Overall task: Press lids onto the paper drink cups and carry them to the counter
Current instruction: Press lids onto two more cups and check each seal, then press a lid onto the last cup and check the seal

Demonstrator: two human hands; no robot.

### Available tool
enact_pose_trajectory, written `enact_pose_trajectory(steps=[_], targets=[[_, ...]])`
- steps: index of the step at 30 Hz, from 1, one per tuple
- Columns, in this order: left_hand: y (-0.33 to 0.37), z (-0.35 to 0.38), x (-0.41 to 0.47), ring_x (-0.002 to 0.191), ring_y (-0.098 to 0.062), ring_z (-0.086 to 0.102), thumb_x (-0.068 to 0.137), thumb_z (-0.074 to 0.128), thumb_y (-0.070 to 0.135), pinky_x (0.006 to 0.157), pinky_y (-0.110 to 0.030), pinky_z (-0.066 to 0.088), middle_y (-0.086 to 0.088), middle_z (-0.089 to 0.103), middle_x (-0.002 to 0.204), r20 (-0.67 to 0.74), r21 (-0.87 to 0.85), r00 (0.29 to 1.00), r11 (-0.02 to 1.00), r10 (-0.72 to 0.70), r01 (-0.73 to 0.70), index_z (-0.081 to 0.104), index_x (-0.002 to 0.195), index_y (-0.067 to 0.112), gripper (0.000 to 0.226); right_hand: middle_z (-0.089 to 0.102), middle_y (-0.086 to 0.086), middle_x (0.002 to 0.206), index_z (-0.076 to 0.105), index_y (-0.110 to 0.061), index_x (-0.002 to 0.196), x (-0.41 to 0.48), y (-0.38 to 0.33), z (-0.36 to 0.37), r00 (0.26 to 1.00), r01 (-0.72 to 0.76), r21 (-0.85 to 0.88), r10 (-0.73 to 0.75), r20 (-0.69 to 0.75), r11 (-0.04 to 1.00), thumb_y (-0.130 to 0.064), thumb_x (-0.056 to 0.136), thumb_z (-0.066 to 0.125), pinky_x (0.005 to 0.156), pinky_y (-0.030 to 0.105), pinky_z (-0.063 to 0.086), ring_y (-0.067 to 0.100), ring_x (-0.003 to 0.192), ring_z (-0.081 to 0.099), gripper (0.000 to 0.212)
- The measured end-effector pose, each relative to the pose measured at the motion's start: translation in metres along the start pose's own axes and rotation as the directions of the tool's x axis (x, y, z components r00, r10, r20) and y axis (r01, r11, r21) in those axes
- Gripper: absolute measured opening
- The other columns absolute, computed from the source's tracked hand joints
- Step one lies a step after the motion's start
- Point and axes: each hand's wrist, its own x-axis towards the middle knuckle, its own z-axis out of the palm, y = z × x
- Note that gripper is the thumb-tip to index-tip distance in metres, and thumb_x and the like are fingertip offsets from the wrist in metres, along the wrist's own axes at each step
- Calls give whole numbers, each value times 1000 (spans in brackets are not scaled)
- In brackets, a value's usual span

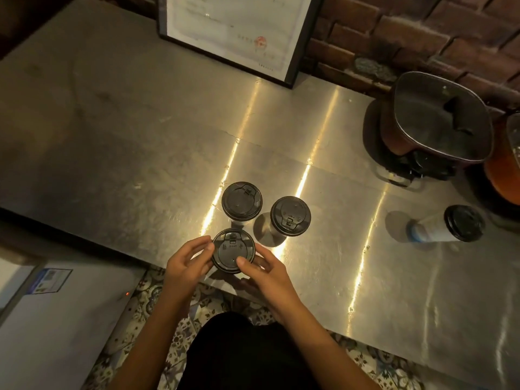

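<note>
Three paper cups with black lids stand close together near the front edge of the steel counter [140, 153]. The nearest cup [229, 249] sits between my hands. My left hand [187, 263] curls around the left rim of its lid, thumb at the edge. My right hand [266, 270] touches the right side, with the thumb pressed on top of the lid. Behind it stand a second lidded cup [242, 201] and a third lidded cup [290, 215]. A fourth lidded cup [447, 225], white with a blue base, stands apart at the right.
A square pot with a glass lid [439, 122] and an orange vessel [506, 175] crowd the counter's right end. A framed document [239, 32] leans on the brick wall. A white appliance [56, 319] stands low at the left, above patterned floor tiles.
</note>
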Motion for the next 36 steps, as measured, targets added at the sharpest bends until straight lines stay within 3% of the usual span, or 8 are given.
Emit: enact_pose_trajectory(steps=[5, 9, 12, 20, 25, 28, 33, 36], targets=[[14, -10, 0, 123, -25, 65, 80, 74, 43, 98, -41, 56, -6, 69, 129, -25, 39, 999, 999, 32, -31, 73, 114, 25, 38, 65, -1, 137, 52, -31, 144, -13, -5, -8, 999, -27, -39, 26, -41, 999, -43, 79, 85, 94, 32, 59, 13, 113, 70, 74], [40, -6, -7, 123, -25, 64, 87, 68, 39, 104, -48, 53, -5, 69, 130, -139, 87, 980, 988, 140, -129, 73, 110, 30, 25, 73, -10, 116, 65, -31, 128, -38, -22, -38, 994, 53, -128, -65, -91, 990, -38, 87, 78, 77, 17, 57, 2, 96, 73, 43], [73, 23, -19, 121, -20, 65, 99, 61, 25, 108, -49, 51, -3, 69, 128, -134, 126, 952, 958, 276, -260, 69, 121, 24, 23, 77, -5, 109, 74, -28, 117, -58, -40, -79, 958, 176, -114, -197, -206, 978, -26, 92, 74, 78, 21, 59, 11, 102, 74, 25], [116, 207, -60, 117, -14, 67, 100, 63, 27, 103, -46, 56, 3, 72, 122, 250, 119, 811, 814, 529, -568, 70, 121, 20, 24, 72, -2, 116, 70, -15, 124, -99, -98, -225, 698, 432, -229, -484, -528, 872, -20, 98, 65, 95, 35, 58, 14, 110, 69, 27], [97, 340, -67, 113, -13, 67, 100, 64, 33, 102, -44, 57, 7, 72, 117, 425, 160, 809, 846, 407, -509, 71, 119, 23, 23, 69, -1, 126, 69, -20, 128, -96, -115, -320, 496, 395, -314, -488, -718, 863, -25, 98, 67, 106, 45, 53, 15, 117, 64, 31], [75, 402, -59, 118, -18, 64, 99, 63, 40, 105, -47, 55, 3, 69, 124, 466, 264, 849, 877, 248, -401, 70, 120, 26, 26, 64, 3, 137, 62, -21, 137, -87, -124, -357, 451, 378, -277, -437, -778, 883, -26, 97, 66, 110, 45, 49, 19, 126, 59, 40], [42, 476, -50, 129, -30, 56, 98, 61, 48, 96, -40, 56, -5, 56, 145, 445, 409, 895, 894, -19, -184, 59, 137, 25, 46, 42, 7, 160, 39, -19, 155, -68, -140, -400, 566, 291, -184, -324, -759, 939, -35, 100, 59, 118, 49, 38, 28, 146, 41, 60], [34, 498, -51, 125, -30, 57, 99, 58, 50, 97, -42, 56, -3, 58, 142, 414, 392, 902, 918, -121, -57, 58, 135, 27, 43, 51, 5, 153, 47, -18, 151, -59, -143, -412, 677, 273, -111, -272, -684, 956, -41, 99, 56, 116, 46, 42, 28, 137, 50, 57]])
